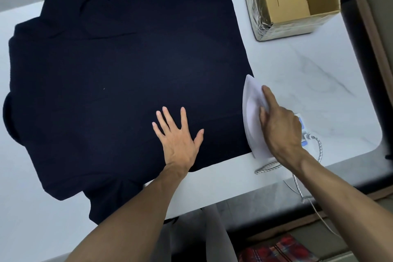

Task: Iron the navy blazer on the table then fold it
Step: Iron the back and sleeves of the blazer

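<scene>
The navy blazer lies spread flat over most of the white marble table, its back upward and the collar end toward the left. My left hand presses flat on the blazer near its lower right edge, fingers spread and straight. A white iron sits at the blazer's right edge, partly on the cloth and partly on the table. My right hand grips the iron's handle, with the index finger stretched along its top.
An open cardboard box wrapped in plastic film stands at the table's back right. The iron's braided cord runs off the near table edge. A red plaid cloth lies below the table. A brown edge runs along the far right.
</scene>
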